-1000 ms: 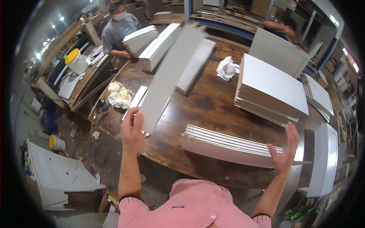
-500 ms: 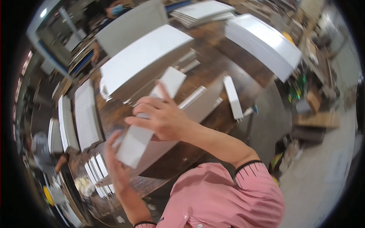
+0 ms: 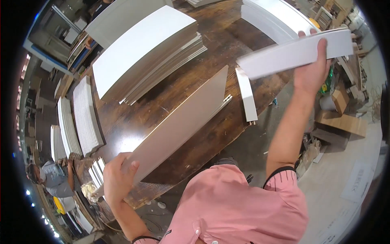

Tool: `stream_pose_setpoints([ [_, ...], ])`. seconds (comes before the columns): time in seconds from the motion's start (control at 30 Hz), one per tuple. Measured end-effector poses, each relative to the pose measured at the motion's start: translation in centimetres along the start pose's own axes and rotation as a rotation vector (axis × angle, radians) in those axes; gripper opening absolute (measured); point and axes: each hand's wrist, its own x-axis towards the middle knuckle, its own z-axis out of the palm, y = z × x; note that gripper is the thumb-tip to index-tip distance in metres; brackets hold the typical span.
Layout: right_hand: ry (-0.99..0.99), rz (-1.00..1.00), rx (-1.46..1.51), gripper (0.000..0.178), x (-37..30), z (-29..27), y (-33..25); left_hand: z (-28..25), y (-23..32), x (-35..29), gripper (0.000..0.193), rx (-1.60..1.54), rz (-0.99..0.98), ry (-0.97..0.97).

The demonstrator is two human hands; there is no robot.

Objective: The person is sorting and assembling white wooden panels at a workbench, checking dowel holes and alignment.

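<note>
My right hand [image 3: 315, 67] is raised at the far right of the table, its fingers and thumb closed round a white board [image 3: 280, 59]. That board points left, over the table's right corner. At the near left, my left hand [image 3: 120, 175] grips the end of a long, pale panel [image 3: 183, 116] that stands tilted on its edge on the table. The thumb lies on the panel's near face. Along the panel's foot runs a thin strip whose grooved end [image 3: 228, 99] shows. A narrow white rail [image 3: 247, 95] with pegs at its end lies beneath the raised board.
The dark wooden table [image 3: 219, 32] bears a tall stack of white panels [image 3: 142, 49]. Several ribbed stacks [image 3: 87, 118] line its left side, with narrow white strips [image 3: 96, 173] near my left hand. People work at the left [image 3: 55, 179] and far edge [image 3: 99, 8]. Boxes [image 3: 339, 126] stand at right.
Both hands were together over the table's middle on a white board. Now they are far apart: the right has swung out right holding a white board, and the left grips the standing panel's end.
</note>
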Motion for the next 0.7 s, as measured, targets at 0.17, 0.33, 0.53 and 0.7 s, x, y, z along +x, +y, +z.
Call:
stream_pose_setpoints([
  [0.17,0.142,0.245,-0.305,0.059,-0.2,-6.9,6.8,1.4,4.3,4.9,0.027,0.057,0.164,-0.032],
  [0.33,-0.029,0.327,-0.245,0.050,-3.5,-8.0,15.0,3.4,9.5,8.3,0.026,0.104,0.304,-0.082],
  [0.53,-0.115,0.320,-0.195,0.046,-5.1,-4.1,20.2,4.6,9.3,8.7,0.029,0.116,0.239,-0.001],
  [0.7,-0.185,0.411,-0.089,0.039,-6.6,-3.2,22.2,4.4,9.6,9.4,0.028,0.126,0.222,-0.007],
])
